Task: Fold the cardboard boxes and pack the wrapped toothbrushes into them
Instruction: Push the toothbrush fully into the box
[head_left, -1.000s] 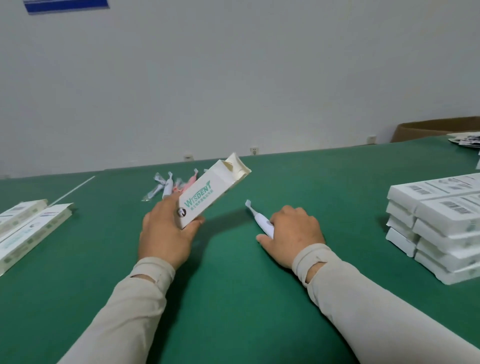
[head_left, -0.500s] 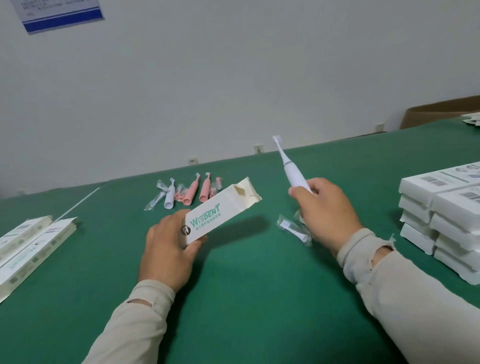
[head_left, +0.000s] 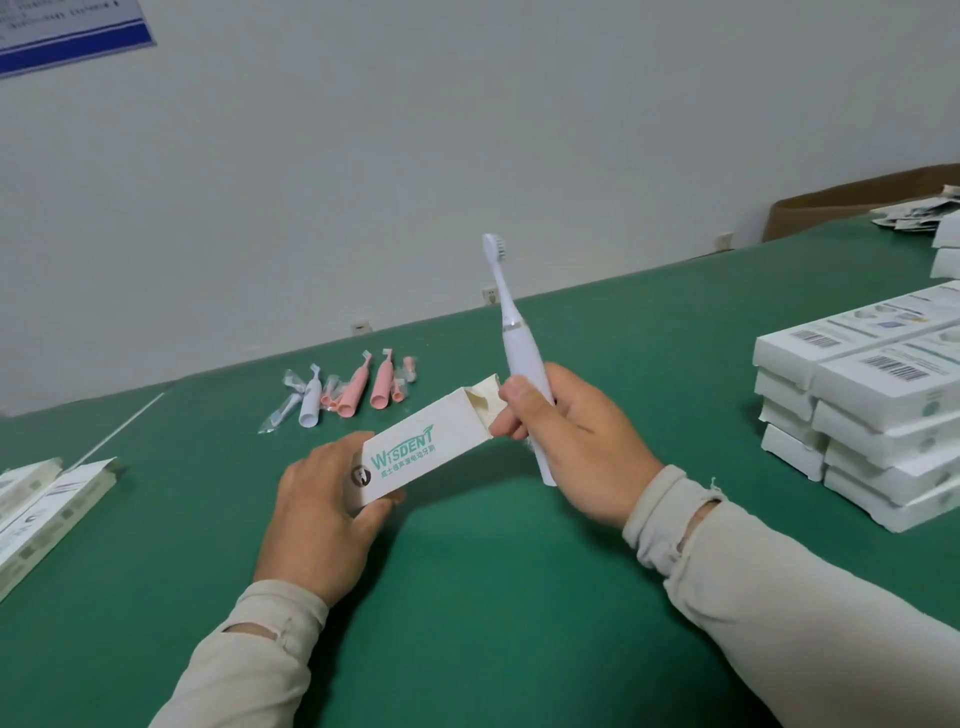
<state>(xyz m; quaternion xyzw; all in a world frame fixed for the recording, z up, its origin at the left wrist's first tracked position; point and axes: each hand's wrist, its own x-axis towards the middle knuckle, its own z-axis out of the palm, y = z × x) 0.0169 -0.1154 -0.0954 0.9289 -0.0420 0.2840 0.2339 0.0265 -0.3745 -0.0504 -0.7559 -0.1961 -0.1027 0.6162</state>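
Toothbrush: white one (head_left: 521, 358), held almost upright with the bristle end up, right next to the open end of the box. Can't really make out any wrapping on it from here.
Box: white carton (head_left: 422, 453) with green "WISDENT" lettering, tilted, open end pointing up and to the right, flaps loose.
Right hand: (head_left: 576, 441) fingers and thumb curled round the lower part of the toothbrush; fingertips right at the box's opening.
Left hand: (head_left: 322, 514) gripping the lower, closed end of the box, thumb under it, lifted a bit off the table.
Table: green top (head_left: 467, 597), both beige sleeves over it.
Spare brushes: small bunch (head_left: 345, 392) further back behind the box, a couple of pink ones, one white, plus little bagged brush heads.
Finished boxes: neat white stack (head_left: 872, 410) off to the right, barcodes showing on top.
Flat boxes: unfolded ones (head_left: 47, 499) lying at the left edge.
Wall: plain white, blue-edged notice (head_left: 67, 31) top left, brown carton (head_left: 857, 202) past the far right corner.
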